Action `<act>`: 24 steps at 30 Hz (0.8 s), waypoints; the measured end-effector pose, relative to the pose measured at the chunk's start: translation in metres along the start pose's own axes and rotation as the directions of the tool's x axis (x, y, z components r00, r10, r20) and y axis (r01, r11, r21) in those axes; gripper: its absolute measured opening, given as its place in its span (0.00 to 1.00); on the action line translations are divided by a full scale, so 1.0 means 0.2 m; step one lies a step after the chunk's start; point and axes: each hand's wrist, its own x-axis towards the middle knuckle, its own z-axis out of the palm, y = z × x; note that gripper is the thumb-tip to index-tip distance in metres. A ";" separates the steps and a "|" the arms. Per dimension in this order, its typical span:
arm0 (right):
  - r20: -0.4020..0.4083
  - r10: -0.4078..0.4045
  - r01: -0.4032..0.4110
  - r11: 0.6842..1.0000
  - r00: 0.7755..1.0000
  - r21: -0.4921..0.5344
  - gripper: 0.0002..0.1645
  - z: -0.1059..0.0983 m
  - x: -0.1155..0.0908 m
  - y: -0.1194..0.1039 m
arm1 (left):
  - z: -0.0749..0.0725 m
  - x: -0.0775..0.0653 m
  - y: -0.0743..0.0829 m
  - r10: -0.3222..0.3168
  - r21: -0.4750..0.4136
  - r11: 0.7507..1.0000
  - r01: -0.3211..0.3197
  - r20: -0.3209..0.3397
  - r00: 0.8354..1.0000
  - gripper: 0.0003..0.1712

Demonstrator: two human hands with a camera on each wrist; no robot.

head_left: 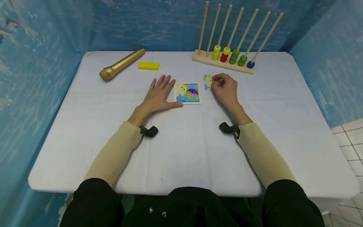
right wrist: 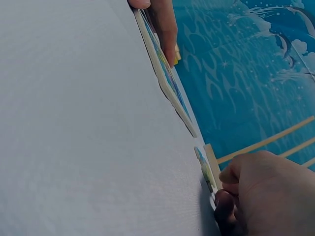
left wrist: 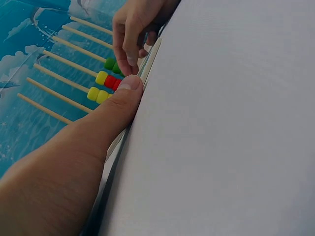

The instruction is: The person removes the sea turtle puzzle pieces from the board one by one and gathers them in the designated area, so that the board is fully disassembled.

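A small square wooden jigsaw puzzle lies on the white table, showing a purple shape, yellow and blue, with bare patches at its left. My left hand is spread at its left side, index fingertip by the top left corner and thumb along the near edge. Right of the frame lie two loose puzzle pieces, one above the other, blue with yellow figures. The bent fingers of my right hand are right at the pieces' right edge; I cannot tell whether they pinch one.
A gold microphone and a yellow block lie at the back left. An abacus with upright wooden rods and coloured beads stands at the back right. Blue sea-patterned sheeting hangs behind the white-covered table.
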 end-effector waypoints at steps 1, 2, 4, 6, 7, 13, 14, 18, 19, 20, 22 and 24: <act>0.008 -0.005 0.005 1.000 1.000 0.000 0.15 0.00 0.00 0.00 | 0.00 0.00 0.00 0.000 -0.001 1.000 0.000 -0.001 1.000 0.69; 0.017 -0.007 0.007 1.000 1.000 0.002 0.16 0.00 0.00 0.00 | 0.00 0.00 0.00 0.000 0.000 1.000 0.000 -0.001 1.000 0.69; 0.044 -0.010 0.010 1.000 0.999 0.001 0.18 0.00 0.01 0.00 | 0.00 0.00 -0.01 0.001 -0.003 1.000 -0.001 -0.003 1.000 0.69; 0.076 -0.013 0.013 1.000 0.997 0.003 0.21 0.00 0.01 -0.01 | 0.00 0.00 -0.01 0.001 -0.003 1.000 -0.001 -0.003 1.000 0.69; 0.094 -0.014 0.014 1.000 0.995 -0.003 0.22 0.00 0.01 -0.01 | 0.00 0.00 -0.01 0.002 -0.004 1.000 -0.002 -0.004 1.000 0.69; 0.159 -0.016 0.023 0.999 0.987 -0.039 0.26 -0.01 0.03 -0.02 | -0.02 0.00 0.00 -0.002 -0.011 1.000 0.002 0.001 1.000 0.68; 0.158 -0.016 0.022 0.999 0.987 -0.035 0.26 -0.01 0.03 -0.02 | -0.02 0.00 0.00 -0.003 -0.012 1.000 0.003 0.003 1.000 0.68; 0.106 -0.035 0.034 0.999 0.994 0.012 0.24 -0.01 0.02 -0.02 | -0.03 0.00 0.00 -0.003 -0.019 1.000 0.003 0.011 1.000 0.68; 0.086 -0.045 0.043 0.999 0.995 0.031 0.22 -0.01 0.02 -0.02 | -0.03 0.00 0.00 -0.002 -0.020 1.000 0.002 0.012 1.000 0.68; 0.065 -0.060 0.057 0.997 0.996 0.052 0.20 0.00 0.01 -0.03 | -0.03 0.00 0.00 0.000 -0.021 1.000 0.001 0.011 1.000 0.68; 0.031 -0.100 0.097 0.991 0.994 0.095 0.16 0.00 0.00 -0.03 | -0.02 0.00 0.00 0.002 -0.019 1.000 -0.002 0.011 1.000 0.68; 0.019 -0.142 0.138 0.982 0.990 0.131 0.13 0.02 -0.01 -0.04 | -0.02 -0.01 0.00 0.003 -0.016 1.000 -0.003 0.011 1.000 0.68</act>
